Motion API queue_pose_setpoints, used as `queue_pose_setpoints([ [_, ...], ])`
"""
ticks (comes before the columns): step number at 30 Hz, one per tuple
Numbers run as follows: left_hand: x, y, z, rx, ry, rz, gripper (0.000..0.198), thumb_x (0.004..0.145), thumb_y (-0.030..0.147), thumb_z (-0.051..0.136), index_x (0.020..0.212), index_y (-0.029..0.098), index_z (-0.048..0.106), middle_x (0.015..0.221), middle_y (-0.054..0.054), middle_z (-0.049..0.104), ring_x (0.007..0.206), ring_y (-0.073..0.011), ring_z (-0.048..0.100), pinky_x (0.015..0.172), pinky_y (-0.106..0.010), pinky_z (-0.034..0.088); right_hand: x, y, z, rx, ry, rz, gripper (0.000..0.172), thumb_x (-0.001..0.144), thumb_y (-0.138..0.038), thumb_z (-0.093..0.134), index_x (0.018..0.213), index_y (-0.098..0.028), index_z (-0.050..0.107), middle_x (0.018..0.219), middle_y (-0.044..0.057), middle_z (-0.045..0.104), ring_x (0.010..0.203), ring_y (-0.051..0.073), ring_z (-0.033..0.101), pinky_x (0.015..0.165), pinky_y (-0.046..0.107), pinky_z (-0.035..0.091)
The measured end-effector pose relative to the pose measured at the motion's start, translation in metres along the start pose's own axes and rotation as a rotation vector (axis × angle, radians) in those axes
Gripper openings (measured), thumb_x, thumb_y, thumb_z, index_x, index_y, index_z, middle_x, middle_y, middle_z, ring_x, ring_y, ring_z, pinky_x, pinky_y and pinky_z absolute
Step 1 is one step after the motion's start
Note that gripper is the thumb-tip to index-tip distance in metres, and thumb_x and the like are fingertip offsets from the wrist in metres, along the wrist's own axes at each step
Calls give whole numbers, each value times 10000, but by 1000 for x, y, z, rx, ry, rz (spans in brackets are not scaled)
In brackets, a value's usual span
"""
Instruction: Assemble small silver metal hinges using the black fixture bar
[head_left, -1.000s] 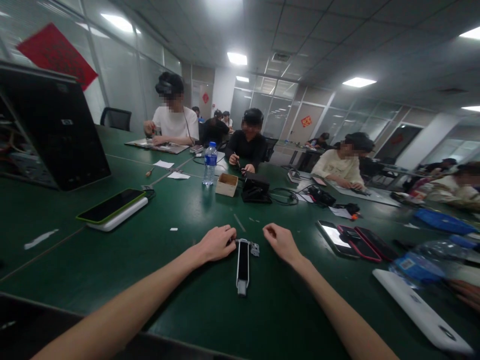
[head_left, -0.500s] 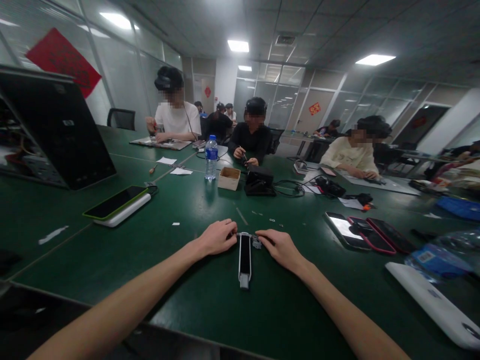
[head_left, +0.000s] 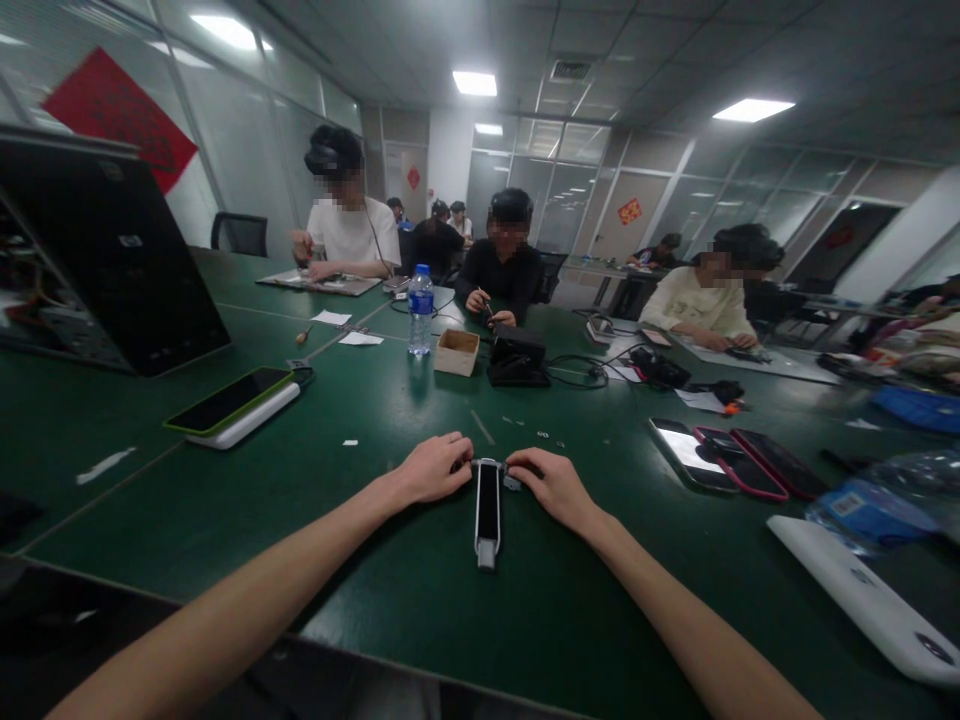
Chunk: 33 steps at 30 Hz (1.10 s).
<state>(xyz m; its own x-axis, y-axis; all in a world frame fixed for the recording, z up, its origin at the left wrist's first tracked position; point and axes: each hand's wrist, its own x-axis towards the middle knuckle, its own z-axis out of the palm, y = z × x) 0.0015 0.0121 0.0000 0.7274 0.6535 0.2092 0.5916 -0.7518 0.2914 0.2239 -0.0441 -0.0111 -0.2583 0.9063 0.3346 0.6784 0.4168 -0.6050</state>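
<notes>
A narrow bar-shaped device [head_left: 488, 508] lies lengthwise in front of me on the green table [head_left: 420, 610]. It has a black face, a white rim and a grey block at its near end. My left hand [head_left: 437, 468] rests at the left of its far end, fingers curled together at a thin piece jutting out there. On the opposite side, my right hand [head_left: 553, 484] has thumb and fingertips closed at the matching spot. Just under those right fingertips sits a small greyish part [head_left: 512, 483]. The fingers hide what exactly each hand pinches.
Beyond my hands stand a cardboard box [head_left: 457, 354], a water bottle [head_left: 421, 310] and a black stand [head_left: 517, 358]. Phones [head_left: 694, 455] and a white case [head_left: 862, 600] lie right; a green-edged phone [head_left: 229, 398] lies left near a computer case [head_left: 112, 250]. Several people work opposite.
The whole view has shifted slightly. Both hands stay at the device's far end, with the right fingertips a little closer in to it.
</notes>
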Motion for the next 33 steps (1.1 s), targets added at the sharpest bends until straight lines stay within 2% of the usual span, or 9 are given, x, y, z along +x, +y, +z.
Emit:
queue_pose_setpoints([
  [9, 0, -1, -1, -12, -14, 5, 97, 844, 221, 451, 866, 182, 538, 842, -19, 553, 725, -152, 538, 675, -254, 422, 2, -2, 2, -22, 13, 10, 121, 833, -231, 574, 919, -198, 653, 883, 24, 667, 791, 150, 620, 730, 287, 503],
  [14, 0, -2, -5, -9, -43, 14, 123, 852, 233, 444, 884, 180, 551, 859, -26, 567, 738, -156, 545, 669, -257, 426, 0, 7, -8, -49, -19, -20, 158, 839, -267, 575, 968, -203, 639, 905, 26, 654, 802, 154, 615, 713, 285, 500],
  [17, 1, -3, -4, -23, -40, 23, 133, 854, 242, 447, 899, 177, 554, 868, -28, 572, 746, -158, 551, 671, -261, 430, -1, 24, -21, -142, 81, 27, 177, 859, -279, 539, 980, -191, 633, 937, 48, 653, 839, 172, 608, 742, 306, 493],
  [20, 1, -3, -4, -26, -37, 18, 130, 848, 242, 453, 893, 174, 554, 871, -31, 578, 753, -160, 554, 684, -265, 434, 0, 45, -35, -346, 173, 158, 243, 859, -276, 520, 1062, -179, 613, 1047, 87, 627, 953, 213, 572, 842, 358, 458],
  [22, 1, -1, -3, -9, -40, 1, 117, 834, 230, 456, 875, 175, 551, 867, -32, 580, 753, -162, 556, 684, -265, 435, 0, 56, -40, -459, 137, 261, 286, 855, -292, 524, 1107, -185, 603, 1103, 97, 602, 1009, 230, 542, 888, 373, 428],
  [25, 2, 2, -3, 16, -42, -35, 103, 823, 229, 457, 852, 177, 542, 848, -26, 579, 731, -160, 556, 662, -261, 433, 1, 64, -42, -508, 38, 338, 262, 875, -318, 495, 1060, -199, 637, 1084, 94, 604, 1012, 230, 536, 890, 360, 421],
  [33, 7, 14, 3, 16, -9, -49, 116, 846, 259, 453, 824, 176, 531, 814, -18, 564, 683, -156, 540, 608, -256, 409, 4, 54, -36, -584, 9, 254, 223, 893, -207, 435, 928, -178, 654, 950, 115, 619, 920, 243, 558, 796, 339, 465],
])
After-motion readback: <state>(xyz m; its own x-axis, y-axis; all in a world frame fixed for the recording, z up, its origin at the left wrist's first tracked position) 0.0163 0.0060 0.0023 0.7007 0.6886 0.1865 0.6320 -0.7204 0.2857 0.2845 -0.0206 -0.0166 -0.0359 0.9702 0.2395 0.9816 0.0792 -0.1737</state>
